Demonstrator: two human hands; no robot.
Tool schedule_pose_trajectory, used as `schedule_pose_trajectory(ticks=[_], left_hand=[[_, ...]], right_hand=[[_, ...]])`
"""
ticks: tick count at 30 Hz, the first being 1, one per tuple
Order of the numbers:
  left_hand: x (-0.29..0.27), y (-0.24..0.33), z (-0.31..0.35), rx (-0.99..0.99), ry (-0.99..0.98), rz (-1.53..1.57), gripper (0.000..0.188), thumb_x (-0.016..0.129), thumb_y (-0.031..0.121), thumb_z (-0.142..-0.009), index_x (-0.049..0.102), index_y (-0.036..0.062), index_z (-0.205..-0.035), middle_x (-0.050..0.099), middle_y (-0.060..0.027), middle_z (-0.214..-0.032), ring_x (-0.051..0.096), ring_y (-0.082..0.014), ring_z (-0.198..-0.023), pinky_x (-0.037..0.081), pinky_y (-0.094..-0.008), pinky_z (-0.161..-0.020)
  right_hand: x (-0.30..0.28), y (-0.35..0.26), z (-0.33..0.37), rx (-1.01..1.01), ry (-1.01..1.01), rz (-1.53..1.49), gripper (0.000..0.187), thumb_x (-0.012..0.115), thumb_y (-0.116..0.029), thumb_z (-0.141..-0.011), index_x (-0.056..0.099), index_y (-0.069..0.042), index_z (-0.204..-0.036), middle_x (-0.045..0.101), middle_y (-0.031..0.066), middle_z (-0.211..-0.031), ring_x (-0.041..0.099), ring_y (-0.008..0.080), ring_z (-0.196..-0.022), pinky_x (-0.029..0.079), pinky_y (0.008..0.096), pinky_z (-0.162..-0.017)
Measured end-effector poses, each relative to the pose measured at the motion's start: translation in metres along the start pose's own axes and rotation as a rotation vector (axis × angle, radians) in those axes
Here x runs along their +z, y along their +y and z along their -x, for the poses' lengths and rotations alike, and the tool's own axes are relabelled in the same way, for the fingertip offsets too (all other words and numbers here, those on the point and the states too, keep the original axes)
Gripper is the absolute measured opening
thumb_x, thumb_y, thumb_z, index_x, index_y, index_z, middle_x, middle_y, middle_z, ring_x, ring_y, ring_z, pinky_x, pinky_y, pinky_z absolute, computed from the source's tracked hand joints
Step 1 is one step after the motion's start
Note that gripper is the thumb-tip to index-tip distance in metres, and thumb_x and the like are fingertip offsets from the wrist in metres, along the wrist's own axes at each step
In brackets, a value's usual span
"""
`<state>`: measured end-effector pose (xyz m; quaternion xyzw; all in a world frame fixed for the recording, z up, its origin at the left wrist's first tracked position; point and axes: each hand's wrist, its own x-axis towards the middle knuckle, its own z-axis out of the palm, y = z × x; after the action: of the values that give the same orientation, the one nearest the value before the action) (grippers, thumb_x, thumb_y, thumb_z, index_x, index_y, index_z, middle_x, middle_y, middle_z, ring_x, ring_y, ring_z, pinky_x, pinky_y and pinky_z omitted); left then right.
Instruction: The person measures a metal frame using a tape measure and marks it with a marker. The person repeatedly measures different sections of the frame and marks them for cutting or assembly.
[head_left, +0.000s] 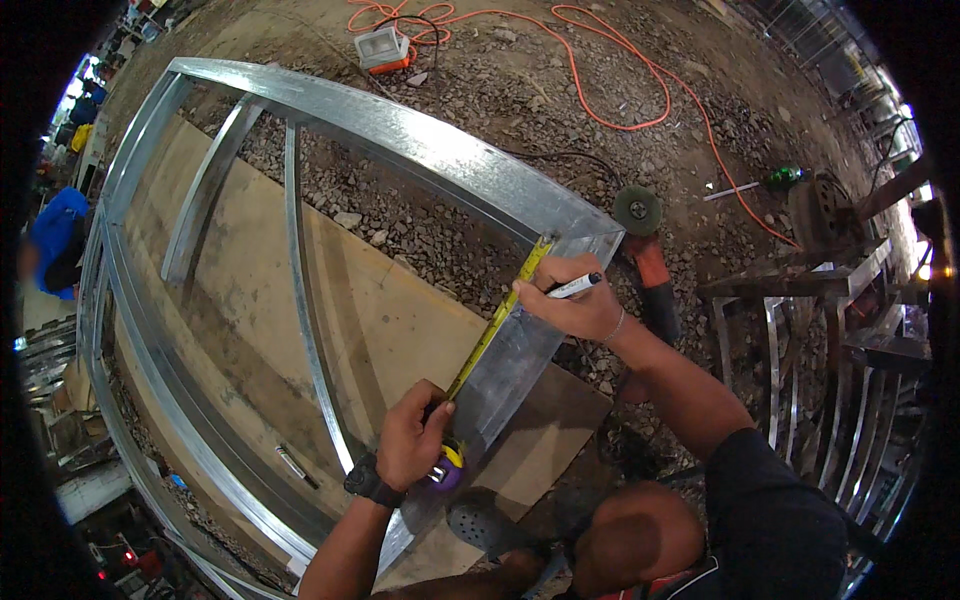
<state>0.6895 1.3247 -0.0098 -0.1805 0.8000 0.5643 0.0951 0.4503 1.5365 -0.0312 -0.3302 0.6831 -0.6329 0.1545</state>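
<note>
A frame of shiny metal channel (400, 125) lies on the ground in front of me, with bars across its inside. Along its right-hand member runs the yellow blade of a tape measure (488, 340), drawn out to the far corner. My left hand (412, 435) is closed at the near end of the blade, beside the purple and yellow tape case (447, 472). Near the far end, my right hand (575, 300) grips a white marker (575, 286) with a dark end, its fingers resting at the blade's edge. The marker's tip is hidden by the fingers.
Just past the frame's right corner lies an angle grinder (650, 262). Plywood (390, 310) is under the frame, a second marker (295, 466) on it. An orange cord (575, 75) and a work light (383, 52) lie beyond. Metal racks (800, 340) stand at right.
</note>
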Motion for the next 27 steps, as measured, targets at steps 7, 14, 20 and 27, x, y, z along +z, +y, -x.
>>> schedule_pose_trajectory(ticks=[7,14,20,27], left_hand=[[0.001,-0.004,-0.004,0.046,0.023,-0.024,0.012,0.068,0.009,-0.104,0.060,0.0009,-0.100,0.056,-0.0091,-0.079,0.053,-0.0164,-0.071,0.047,-0.0344,-0.067],[0.001,-0.012,-0.006,0.017,-0.002,0.044,0.012,0.068,0.009,-0.104,0.060,0.0009,-0.100,0.056,-0.0115,-0.080,0.053,-0.0182,-0.073,0.047,-0.0355,-0.069],[-0.001,-0.006,-0.007,0.048,0.002,-0.032,0.012,0.068,0.009,-0.103,0.060,0.0006,-0.101,0.059,-0.0147,-0.083,0.056,-0.0235,-0.074,0.049,-0.0375,-0.072],[0.000,-0.006,-0.006,0.049,0.027,-0.031,0.014,0.069,0.011,-0.103,0.060,0.0007,-0.102,0.059,-0.0160,-0.082,0.057,-0.0267,-0.074,0.049,-0.0388,-0.072]], right_hand=[[-0.004,0.000,-0.004,0.018,-0.039,0.066,0.036,0.079,-0.006,-0.095,0.054,0.001,-0.070,0.050,0.0045,-0.063,0.047,0.0084,-0.061,0.037,0.0350,-0.057],[-0.004,0.008,-0.004,0.025,-0.041,0.005,0.034,0.079,-0.006,-0.095,0.056,0.001,-0.071,0.053,0.0049,-0.065,0.048,0.0074,-0.065,0.038,0.0340,-0.058],[-0.007,0.014,-0.003,0.002,-0.036,0.050,0.033,0.080,-0.008,-0.095,0.057,0.000,-0.073,0.053,0.0043,-0.067,0.048,0.0077,-0.065,0.040,0.0341,-0.059],[0.001,-0.001,0.005,0.214,0.037,-0.010,0.042,0.082,-0.010,-0.095,0.049,-0.004,-0.069,0.049,-0.0003,-0.065,0.043,0.0075,-0.061,0.037,0.0340,-0.055]])
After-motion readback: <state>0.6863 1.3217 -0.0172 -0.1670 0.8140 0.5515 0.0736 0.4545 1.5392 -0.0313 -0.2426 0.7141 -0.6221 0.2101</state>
